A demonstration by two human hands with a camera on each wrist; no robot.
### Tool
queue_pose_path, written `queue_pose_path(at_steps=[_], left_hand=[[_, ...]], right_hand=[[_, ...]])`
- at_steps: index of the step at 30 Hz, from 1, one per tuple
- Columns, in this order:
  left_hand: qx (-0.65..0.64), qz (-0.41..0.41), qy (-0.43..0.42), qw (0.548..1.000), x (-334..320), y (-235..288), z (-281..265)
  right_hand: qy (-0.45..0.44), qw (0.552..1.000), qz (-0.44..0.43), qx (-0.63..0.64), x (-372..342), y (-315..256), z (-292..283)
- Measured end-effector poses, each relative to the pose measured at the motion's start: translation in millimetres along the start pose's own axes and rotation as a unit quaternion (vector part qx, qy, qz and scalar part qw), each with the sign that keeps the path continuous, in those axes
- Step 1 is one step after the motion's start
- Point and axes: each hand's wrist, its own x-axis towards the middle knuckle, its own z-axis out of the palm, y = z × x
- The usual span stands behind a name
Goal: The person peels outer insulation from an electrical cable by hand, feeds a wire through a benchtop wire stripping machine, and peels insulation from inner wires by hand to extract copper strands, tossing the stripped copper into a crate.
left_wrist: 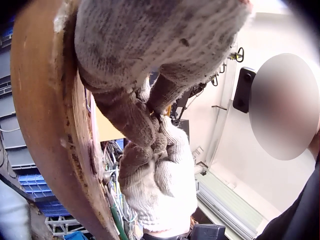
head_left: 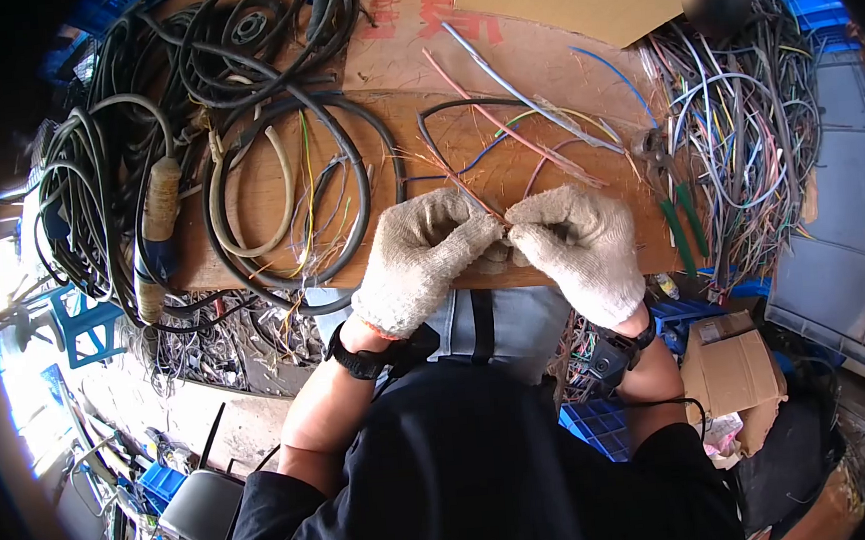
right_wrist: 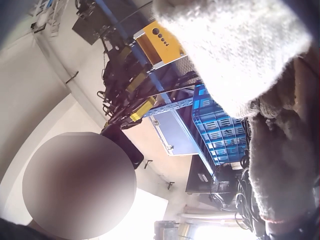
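Both hands wear off-white knitted gloves and meet at the table's front edge. A thin bundle of bare copper wire slants from the tabletop down to their fingertips. My left hand pinches its near end between thumb and fingers. From the other side, my right hand pinches the same end, its fingertips right against the left ones. In the left wrist view the left glove and right glove touch at the fingers, which hide the wire. The right wrist view shows the right glove overexposed.
Cut pink wire and pale blue wire lie beyond the hands on the wooden table. Green-handled pliers rest at right, beside a heap of stripped wires. Thick black cables coil at left. A cardboard box stands below right.
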Motion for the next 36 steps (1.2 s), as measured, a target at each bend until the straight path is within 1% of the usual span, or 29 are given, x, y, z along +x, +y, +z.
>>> queue_pose_path(at_steps=[2,3,4,5,9,11,12,14,15,17,18,20,21,23,24,26,27,28,29,30,31,33,34,36], left_hand=[[0.000,-0.003,-0.002,1.000,1,-2,-2],[-0.001,-0.005,-0.005,1.000,1,-2,-3],[-0.001,-0.005,-0.005,1.000,1,-2,-3],[-0.002,-0.013,-0.006,1.000,2,-2,-3],[0.014,-0.021,-0.013,1.000,2,-2,-5],[0.012,-0.027,-0.013,0.999,1,-1,-4],[0.009,-0.034,-0.013,0.999,1,-1,-4],[0.017,-0.030,-0.017,0.999,1,-1,-5],[0.025,-0.026,-0.020,0.999,2,-1,-5],[0.020,-0.028,-0.025,0.999,1,1,-5],[0.015,-0.030,-0.030,0.999,1,2,-5],[0.014,-0.027,-0.032,0.999,1,1,-6],[0.013,-0.024,-0.034,0.999,1,0,-6],[0.002,-0.020,-0.028,0.999,1,-1,-6],[-0.009,-0.016,-0.023,1.000,1,-1,-6],[-0.027,-0.004,-0.020,0.999,1,-2,-5],[-0.046,0.007,-0.018,0.999,1,-3,-4],[-0.046,0.007,-0.019,0.999,0,-2,-3],[-0.018,-0.004,-0.005,1.000,0,0,-1],[0.010,-0.016,0.010,1.000,-1,1,0],[0.010,-0.016,0.010,1.000,-1,1,-1],[0.049,-0.031,-0.003,0.998,0,1,-3],[0.049,-0.030,-0.003,0.998,0,1,-4],[0.067,-0.028,-0.027,0.997,0,4,-4]], right_hand=[[-0.001,0.986,-0.100,-0.134,-1,-2,0],[-0.001,0.986,-0.100,-0.134,0,-3,0],[0.000,0.964,-0.171,-0.203,3,-4,-1],[0.001,0.932,-0.240,-0.270,5,-4,-3],[-0.005,0.944,-0.239,-0.228,6,1,-5],[-0.011,0.977,-0.134,-0.167,3,-2,-4],[-0.011,0.977,-0.134,-0.167,4,-1,-4],[-0.010,0.997,-0.038,-0.062,6,2,-5],[-0.010,0.997,-0.038,-0.062,7,3,-5],[-0.022,0.999,0.010,0.035,9,5,-5],[-0.021,0.999,0.011,0.035,11,6,-6],[-0.044,0.989,0.039,0.136,13,9,-7],[-0.044,0.989,0.039,0.136,13,10,-7],[-0.048,0.982,0.048,0.174,14,12,-7],[-0.048,0.982,0.048,0.174,14,11,-5],[0.007,0.999,0.012,0.052,10,6,0],[0.008,0.999,0.012,0.052,9,3,2],[0.011,1.000,-0.025,-0.004,8,1,4],[0.013,0.996,-0.061,-0.059,7,0,5],[0.013,0.996,-0.061,-0.059,6,0,5],[0.017,0.996,-0.058,-0.064,5,0,6],[0.022,0.996,-0.055,-0.069,5,1,4],[0.018,0.996,-0.057,-0.063,7,1,2],[0.015,0.996,-0.059,-0.058,10,2,-3]])
